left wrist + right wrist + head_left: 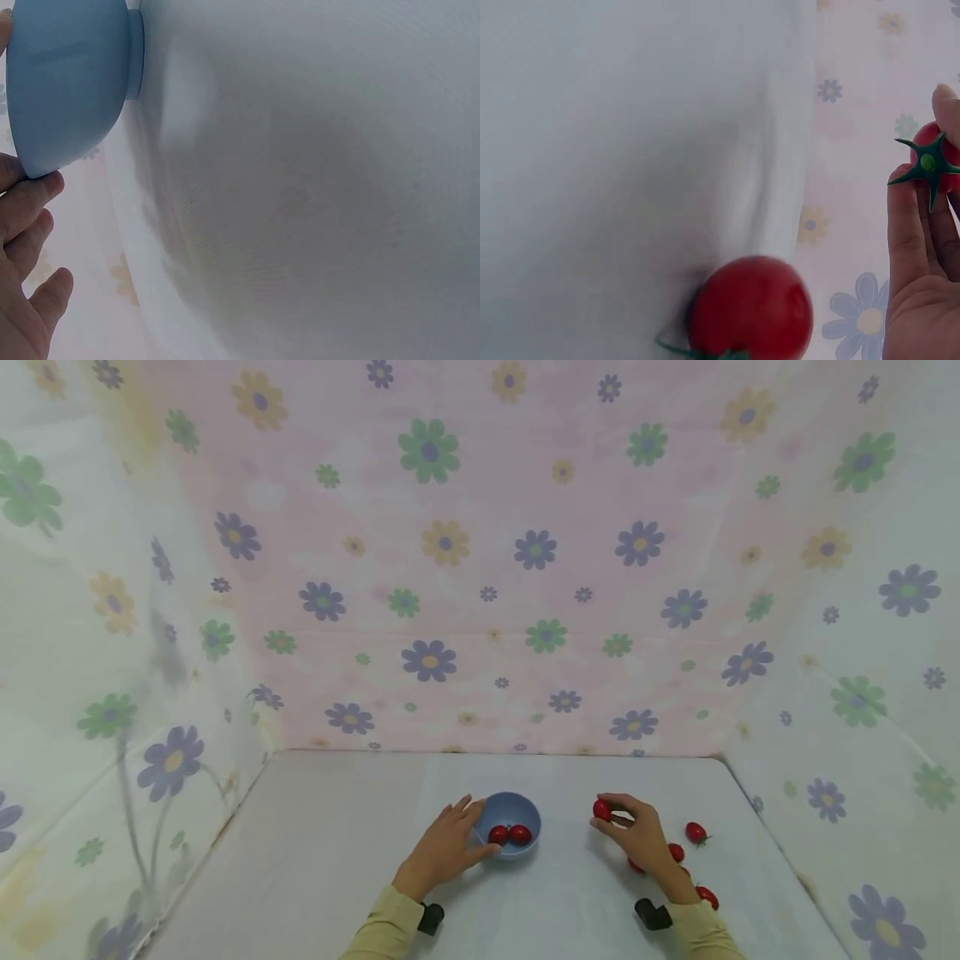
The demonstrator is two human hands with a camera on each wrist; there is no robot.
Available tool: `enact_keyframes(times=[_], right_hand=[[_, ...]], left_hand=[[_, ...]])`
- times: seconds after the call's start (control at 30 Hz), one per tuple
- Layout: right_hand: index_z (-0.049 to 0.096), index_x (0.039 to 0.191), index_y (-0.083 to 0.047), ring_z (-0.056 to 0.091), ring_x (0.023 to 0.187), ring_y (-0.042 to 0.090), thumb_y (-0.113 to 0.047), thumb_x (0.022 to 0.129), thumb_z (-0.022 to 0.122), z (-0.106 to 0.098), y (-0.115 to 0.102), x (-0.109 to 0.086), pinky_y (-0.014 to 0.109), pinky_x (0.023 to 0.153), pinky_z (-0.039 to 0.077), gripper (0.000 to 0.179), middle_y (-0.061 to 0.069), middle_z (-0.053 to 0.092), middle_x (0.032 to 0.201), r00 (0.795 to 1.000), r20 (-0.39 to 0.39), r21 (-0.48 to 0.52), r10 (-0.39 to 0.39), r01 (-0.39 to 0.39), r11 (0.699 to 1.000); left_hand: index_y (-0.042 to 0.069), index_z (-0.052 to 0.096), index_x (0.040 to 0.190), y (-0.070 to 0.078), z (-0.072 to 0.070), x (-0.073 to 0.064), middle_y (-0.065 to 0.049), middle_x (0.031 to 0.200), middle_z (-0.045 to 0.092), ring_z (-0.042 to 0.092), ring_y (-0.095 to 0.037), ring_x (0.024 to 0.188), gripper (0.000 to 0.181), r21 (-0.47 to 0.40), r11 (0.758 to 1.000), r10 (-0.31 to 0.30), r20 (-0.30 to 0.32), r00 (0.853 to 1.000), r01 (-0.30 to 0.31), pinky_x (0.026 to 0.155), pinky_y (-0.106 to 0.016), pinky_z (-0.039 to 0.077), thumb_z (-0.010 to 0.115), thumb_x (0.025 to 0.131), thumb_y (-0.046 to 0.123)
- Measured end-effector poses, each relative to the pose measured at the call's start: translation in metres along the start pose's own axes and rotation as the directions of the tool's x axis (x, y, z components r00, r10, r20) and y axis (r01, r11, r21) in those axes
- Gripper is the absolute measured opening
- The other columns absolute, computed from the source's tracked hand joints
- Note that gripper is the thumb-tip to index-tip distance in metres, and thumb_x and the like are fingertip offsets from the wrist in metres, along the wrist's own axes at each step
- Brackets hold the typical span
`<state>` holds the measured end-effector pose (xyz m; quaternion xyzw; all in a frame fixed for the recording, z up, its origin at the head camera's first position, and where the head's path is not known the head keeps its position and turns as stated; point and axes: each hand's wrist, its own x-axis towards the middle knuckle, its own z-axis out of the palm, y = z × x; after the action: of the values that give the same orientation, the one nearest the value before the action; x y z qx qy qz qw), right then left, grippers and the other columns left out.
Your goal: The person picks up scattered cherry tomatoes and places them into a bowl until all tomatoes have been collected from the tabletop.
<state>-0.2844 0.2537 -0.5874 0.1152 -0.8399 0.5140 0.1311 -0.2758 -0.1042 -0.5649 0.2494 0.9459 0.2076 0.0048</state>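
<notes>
A small blue bowl (510, 806) stands on the white table, with two red cherry tomatoes (520, 835) inside it. My left hand (446, 847) holds the bowl at its left side, thumb on the near rim and fingertips at the far rim. From the left wrist, the bowl's outer wall (71, 82) shows with fingertips (51, 182) touching its rim. To the right of the bowl, my right hand (637, 835) pinches a cherry tomato (602, 810) above the table. Its green star-shaped calyx (928, 162) faces the right wrist camera.
Several more cherry tomatoes lie around my right wrist, one (696, 832) farther right and another (707, 897) beside the sleeve. One tomato (750, 307) looms close in the right wrist view. Flowered cloth (480, 610) walls the table at the back and sides.
</notes>
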Motion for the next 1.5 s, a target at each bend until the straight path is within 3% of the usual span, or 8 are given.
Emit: enact_keyframes(times=[0.2, 0.53, 0.9, 1.07, 1.2, 1.5], right_hand=[[0.067, 0.126, 0.002, 0.068, 0.107, 0.018, -0.010, 0.084, 0.084, 0.008, -0.003, 0.004, 0.028, 0.087, 0.061, 0.047, 0.014, 0.071, 0.120, 0.999, 0.012, 0.052, 0.031, -0.031, 0.998], [0.066, 0.127, 0.001, 0.067, 0.111, 0.030, -0.005, 0.084, 0.083, 0.021, -0.015, 0.007, 0.031, 0.089, 0.061, 0.046, 0.015, 0.070, 0.122, 1.000, 0.012, 0.113, 0.012, -0.014, 0.994], [0.071, 0.121, -0.007, 0.069, 0.106, 0.020, -0.007, 0.083, 0.084, 0.041, -0.029, 0.012, 0.028, 0.088, 0.061, 0.041, 0.012, 0.071, 0.117, 0.998, 0.047, 0.137, -0.034, 0.027, 0.990], [0.070, 0.121, -0.005, 0.068, 0.106, 0.019, -0.006, 0.083, 0.084, 0.052, -0.032, 0.013, 0.028, 0.088, 0.061, 0.041, 0.014, 0.071, 0.116, 0.994, 0.084, 0.170, -0.065, 0.050, 0.984], [0.070, 0.122, -0.005, 0.068, 0.106, 0.015, -0.006, 0.083, 0.084, 0.060, -0.036, 0.012, 0.028, 0.089, 0.060, 0.041, 0.011, 0.071, 0.116, 0.993, 0.109, 0.189, -0.051, 0.029, 0.982], [0.068, 0.124, -0.003, 0.068, 0.108, 0.028, -0.007, 0.085, 0.082, 0.074, -0.047, 0.014, 0.032, 0.089, 0.061, 0.041, 0.015, 0.071, 0.119, 0.981, 0.147, 0.210, -0.124, 0.092, 0.973]], left_hand=[[0.003, 0.043, 0.153, 0.001, -0.001, -0.002, -0.014, 0.158, 0.045, 0.033, -0.034, 0.151, 0.086, -0.006, 1.000, -0.008, 0.008, 1.000, 0.008, 0.123, -0.055, 0.028, 0.062, 0.094, 0.062], [0.002, 0.044, 0.153, 0.001, 0.001, 0.000, -0.013, 0.157, 0.046, 0.034, -0.033, 0.151, 0.086, -0.006, 1.000, 0.001, 0.000, 1.000, -0.001, 0.123, -0.055, 0.029, 0.061, 0.095, 0.062], [0.003, 0.043, 0.153, 0.002, 0.001, 0.001, -0.013, 0.158, 0.045, 0.033, -0.033, 0.151, 0.086, -0.003, 1.000, -0.004, 0.007, 1.000, 0.004, 0.123, -0.054, 0.028, 0.060, 0.095, 0.063], [0.002, 0.045, 0.152, 0.003, 0.001, -0.001, -0.015, 0.157, 0.046, 0.036, -0.034, 0.150, 0.086, 0.004, 1.000, -0.007, 0.008, 1.000, 0.007, 0.122, -0.057, 0.030, 0.062, 0.094, 0.062], [0.003, 0.045, 0.152, 0.003, 0.002, -0.001, -0.013, 0.157, 0.046, 0.036, -0.033, 0.150, 0.085, 0.022, 1.000, -0.019, 0.013, 1.000, 0.019, 0.122, -0.057, 0.030, 0.063, 0.094, 0.061], [0.002, 0.044, 0.153, 0.001, 0.002, 0.001, -0.012, 0.157, 0.046, 0.036, -0.030, 0.150, 0.085, 0.047, 0.999, 0.006, -0.006, 1.000, -0.006, 0.123, -0.051, 0.030, 0.060, 0.095, 0.062]])
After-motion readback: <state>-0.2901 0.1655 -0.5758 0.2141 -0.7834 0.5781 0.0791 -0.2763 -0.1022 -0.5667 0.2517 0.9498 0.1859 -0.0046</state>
